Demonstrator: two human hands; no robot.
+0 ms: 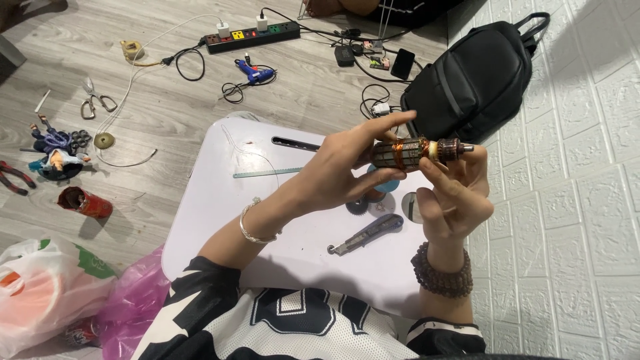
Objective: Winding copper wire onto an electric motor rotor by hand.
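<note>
A motor armature (413,153) is held above the right half of the small white table (220,200), gripped by the left hand (347,170) around its core and pinched at the shaft end by the right hand (453,193). Near the front edge a utility knife (367,233) is seen; bare surface is left toward the left edge. On the floor, a red can (85,202) and an orange-and-white bag (47,287) are spotted.
</note>
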